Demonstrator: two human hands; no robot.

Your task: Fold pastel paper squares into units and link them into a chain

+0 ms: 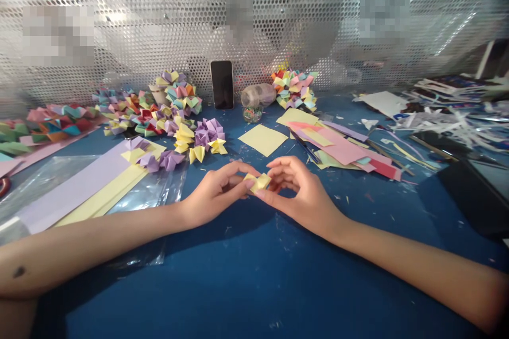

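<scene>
A small folded piece of yellow paper is pinched between both hands just above the blue table. My left hand grips its left side with thumb and fingers closed. My right hand pinches its right side, the other fingers curled above it. A flat yellow paper square lies just beyond the hands. Folded yellow and purple paper pieces sit to the left of that square.
Purple and yellow paper strips lie on clear plastic at left. Colourful folded paper clusters line the back, with a phone leaning on the perforated screen and a toppled jar. Loose coloured sheets and paper scraps fill the right.
</scene>
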